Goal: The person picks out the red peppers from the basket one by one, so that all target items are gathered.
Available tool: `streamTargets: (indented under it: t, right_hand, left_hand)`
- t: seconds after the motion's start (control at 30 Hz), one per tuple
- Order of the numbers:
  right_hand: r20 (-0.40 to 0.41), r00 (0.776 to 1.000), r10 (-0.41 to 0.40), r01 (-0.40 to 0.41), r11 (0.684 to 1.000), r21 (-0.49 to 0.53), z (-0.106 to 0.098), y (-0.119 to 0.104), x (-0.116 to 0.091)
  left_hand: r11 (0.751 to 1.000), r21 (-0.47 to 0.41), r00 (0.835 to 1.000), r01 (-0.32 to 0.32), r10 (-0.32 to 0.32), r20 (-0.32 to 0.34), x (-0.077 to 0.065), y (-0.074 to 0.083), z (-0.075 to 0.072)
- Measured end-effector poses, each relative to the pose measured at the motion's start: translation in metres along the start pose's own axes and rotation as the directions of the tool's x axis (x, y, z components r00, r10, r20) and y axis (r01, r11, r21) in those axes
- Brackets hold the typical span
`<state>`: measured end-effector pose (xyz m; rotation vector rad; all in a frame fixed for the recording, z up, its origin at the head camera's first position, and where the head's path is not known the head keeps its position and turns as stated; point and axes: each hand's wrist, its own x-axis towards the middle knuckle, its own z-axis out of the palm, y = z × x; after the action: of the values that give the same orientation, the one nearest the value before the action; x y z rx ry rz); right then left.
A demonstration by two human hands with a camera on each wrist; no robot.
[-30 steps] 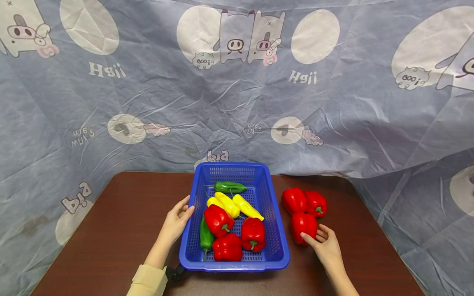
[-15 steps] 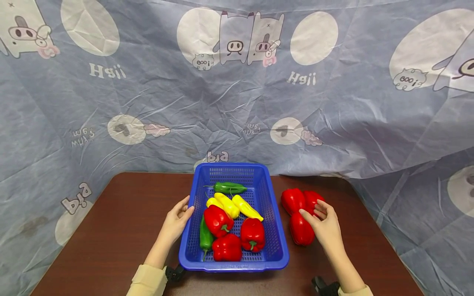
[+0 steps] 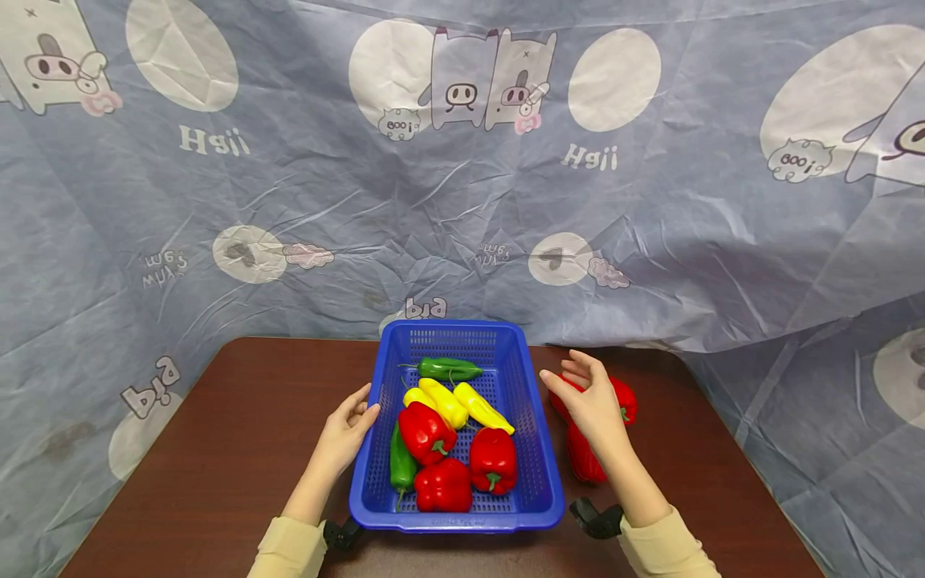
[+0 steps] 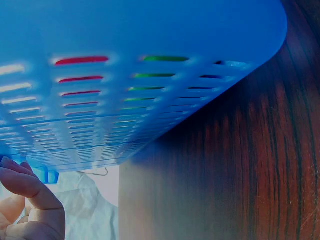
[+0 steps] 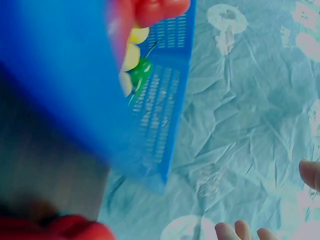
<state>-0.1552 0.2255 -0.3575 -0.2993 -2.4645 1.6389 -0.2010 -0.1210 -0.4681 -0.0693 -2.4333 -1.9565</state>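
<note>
Right fingers (image 3: 588, 366) shifted leftward; red peppers (image 3: 584, 459) below.

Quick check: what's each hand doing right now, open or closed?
Left hand: closed, holding the blue basket by its left rim.
Right hand: open, empty, near the red peppers.

I see both forearms (image 3: 314, 486) slanted in toward each other — the left hand (image 3: 348, 423) with its fingers bent, the right hand (image 3: 594, 401) farther forward, thumb spread apart from gently curved fingers.
</note>
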Motion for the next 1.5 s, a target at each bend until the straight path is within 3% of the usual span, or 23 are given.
streamTargets:
  t: [0.37, 0.9, 1.5]
  right_hand:
    - [0.075, 0.993, -0.088, 0.086, 0.996, 0.031, 0.043, -0.029, 0.011]
    - [0.214, 0.971, -0.105, 0.112, 0.993, -0.021, 0.103, -0.03, 0.009]
    - [0.388, 0.911, -0.14, 0.196, 0.975, -0.109, 0.14, -0.025, 0.008]
  left_hand:
    - [0.999, -0.004, 0.999, 0.033, -0.033, 0.014, 0.001, 0.001, -0.001]
    - [1.0, -0.009, 1.0, 0.027, -0.027, 0.01, 0.002, -0.002, 0.0]
    - [0.999, -0.015, 0.999, 0.034, -0.034, 0.011, 0.004, -0.002, 0.001]
